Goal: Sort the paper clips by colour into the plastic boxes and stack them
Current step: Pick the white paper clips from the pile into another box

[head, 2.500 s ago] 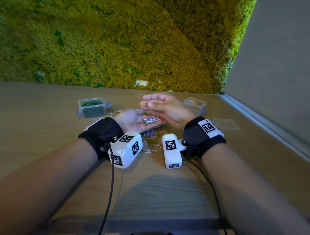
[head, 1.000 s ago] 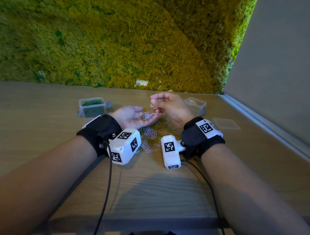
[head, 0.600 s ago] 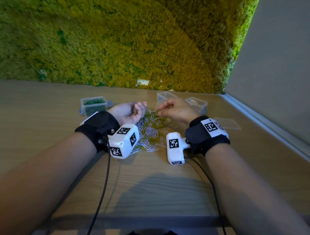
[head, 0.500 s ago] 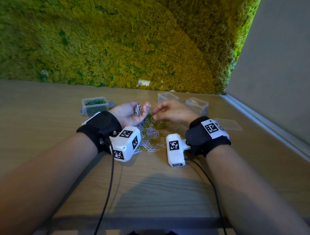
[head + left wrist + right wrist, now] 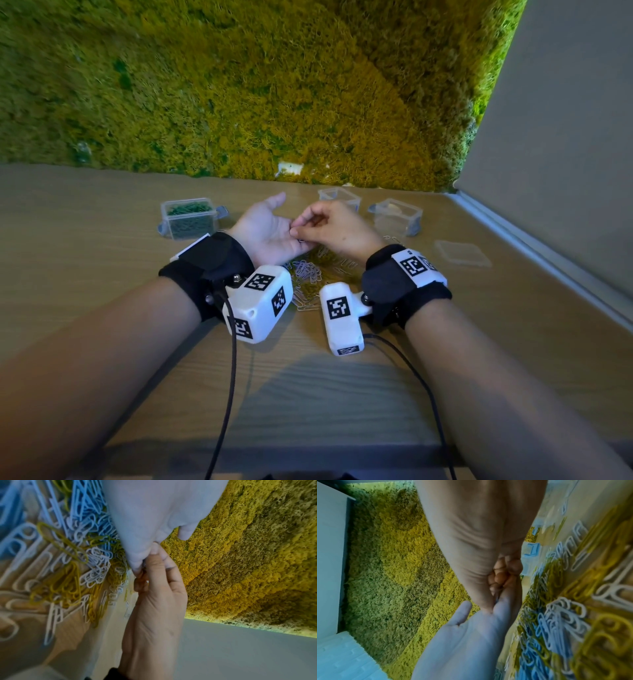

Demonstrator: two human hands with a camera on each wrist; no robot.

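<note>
A mixed pile of blue, white and yellow paper clips (image 5: 308, 279) lies on the wooden table (image 5: 102, 274) between my wrists; it shows close up in the left wrist view (image 5: 68, 563) and the right wrist view (image 5: 565, 615). My left hand (image 5: 269, 228) is palm up above the pile's far edge, thumb out and fingers straight. My right hand (image 5: 299, 236) has its fingertips (image 5: 154, 555) curled down onto the left palm and pinches a small clip that barely shows. A clear box of green clips (image 5: 189, 219) stands left of the hands. Two empty clear boxes (image 5: 339, 197) (image 5: 395, 216) stand behind and to the right.
A clear lid (image 5: 462, 253) lies flat at the right, near the grey side wall (image 5: 565, 171). A moss wall (image 5: 274, 85) closes the back of the table. Both wrist camera cables (image 5: 233, 377) trail toward the near table edge.
The hands were a little apart half a second ago, the left one cupping white clips. Now the left palm has turned up flat and the right fingertips have come onto it.
</note>
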